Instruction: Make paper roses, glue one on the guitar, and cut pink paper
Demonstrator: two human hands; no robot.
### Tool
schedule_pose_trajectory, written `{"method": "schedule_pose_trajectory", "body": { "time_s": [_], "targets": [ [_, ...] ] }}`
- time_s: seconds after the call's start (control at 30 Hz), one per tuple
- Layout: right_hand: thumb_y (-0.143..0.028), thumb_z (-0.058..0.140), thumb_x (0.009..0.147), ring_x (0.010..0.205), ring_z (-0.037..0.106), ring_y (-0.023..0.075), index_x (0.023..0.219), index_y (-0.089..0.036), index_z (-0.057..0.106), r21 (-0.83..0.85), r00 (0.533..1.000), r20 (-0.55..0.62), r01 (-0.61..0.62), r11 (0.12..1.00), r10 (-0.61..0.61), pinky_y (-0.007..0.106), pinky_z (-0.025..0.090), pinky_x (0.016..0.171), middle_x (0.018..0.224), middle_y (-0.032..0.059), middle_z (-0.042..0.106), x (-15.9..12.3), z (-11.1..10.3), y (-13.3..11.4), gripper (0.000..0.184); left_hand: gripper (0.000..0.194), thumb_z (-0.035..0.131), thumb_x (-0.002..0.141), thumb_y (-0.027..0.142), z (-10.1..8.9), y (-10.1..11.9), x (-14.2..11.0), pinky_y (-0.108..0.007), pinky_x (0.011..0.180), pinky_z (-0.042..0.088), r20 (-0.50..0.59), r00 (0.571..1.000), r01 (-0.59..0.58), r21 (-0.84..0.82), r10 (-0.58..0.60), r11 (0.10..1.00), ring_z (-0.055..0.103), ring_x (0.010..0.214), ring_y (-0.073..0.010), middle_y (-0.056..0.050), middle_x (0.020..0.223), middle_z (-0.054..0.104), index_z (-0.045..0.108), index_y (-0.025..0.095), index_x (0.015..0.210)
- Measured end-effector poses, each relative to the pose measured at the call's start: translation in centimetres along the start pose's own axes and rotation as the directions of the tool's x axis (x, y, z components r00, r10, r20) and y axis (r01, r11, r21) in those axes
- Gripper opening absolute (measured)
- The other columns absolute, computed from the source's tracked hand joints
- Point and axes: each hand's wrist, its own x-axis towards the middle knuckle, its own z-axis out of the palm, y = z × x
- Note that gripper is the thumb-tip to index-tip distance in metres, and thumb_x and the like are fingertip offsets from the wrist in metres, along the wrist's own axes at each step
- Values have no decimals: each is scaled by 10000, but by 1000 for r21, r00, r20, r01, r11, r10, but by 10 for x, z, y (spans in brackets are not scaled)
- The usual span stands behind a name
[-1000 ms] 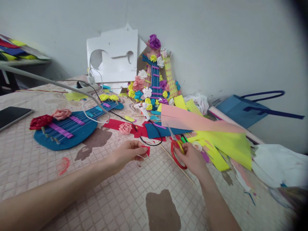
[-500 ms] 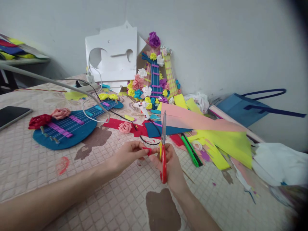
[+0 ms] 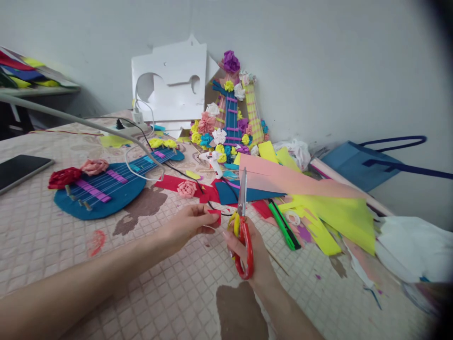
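Observation:
Between the thumb and fingers of my left hand (image 3: 193, 221) is pinched a small red piece of crepe paper or felt (image 3: 215, 216). My right hand (image 3: 247, 243) is closed around a pair of scissors (image 3: 243, 226) with red and yellow handles. Their blades point up and away from me, looking nearly shut. The red piece and the scissors are apart. Beyond my hands, a pink rosette (image 3: 187, 189) lies on a red strip (image 3: 170, 183). A white glue gun (image 3: 212, 163) rests behind it, with its black cord running close to my left fingers.
To the left lie a blue guitar-shaped craft (image 3: 102, 193) with rosettes and a phone (image 3: 21, 171). At right are a green cutter knife (image 3: 284, 225), yellow sheets (image 3: 348, 217), a pink sheet (image 3: 297, 179) and a white bag (image 3: 414, 243). Flower-covered crafts (image 3: 231, 115) lean on the wall.
My right hand has drawn off the red piece and turned the scissors, so their handle loops show more. My left hand keeps its pinch. The view has shifted slightly.

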Motion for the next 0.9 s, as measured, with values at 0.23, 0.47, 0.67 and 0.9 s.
{"method": "schedule_pose_trajectory", "body": {
  "time_s": [0.23,0.47,0.67,0.9],
  "targets": [
    [-495,590,779,546,431,116,870,-208,507,-102,999,53,-1,995,6,254,367,525,617,-38,477,-14,1,-12,312,231,760,684,279,-3,15,-1,-264,725,480,-82,995,-62,-104,54,993,591,675,-105,-20,708,652,580,135,669],
    [-424,714,656,498,426,97,792,-220,474,-42,998,7,-57,998,57,221,356,461,601,-60,470,-8,9,-9,343,246,766,665,300,0,13,-2,-272,723,470,-127,988,-98,-86,86,991,599,742,-129,-19,747,651,575,145,657],
    [-328,738,633,651,545,128,858,-232,458,59,991,-135,10,998,-2,254,460,588,828,-6,587,-1,18,-10,372,227,711,723,330,9,-7,-5,-274,707,447,-51,995,-86,52,89,995,585,715,-126,-22,761,654,580,146,714],
    [-296,724,651,536,453,86,837,-222,456,162,988,-154,10,987,16,218,380,505,722,-38,544,1,15,-3,334,226,716,718,324,13,-14,-6,-269,697,442,-14,996,-90,65,91,994,580,699,-123,-7,732,641,578,146,728]
  ]
}}
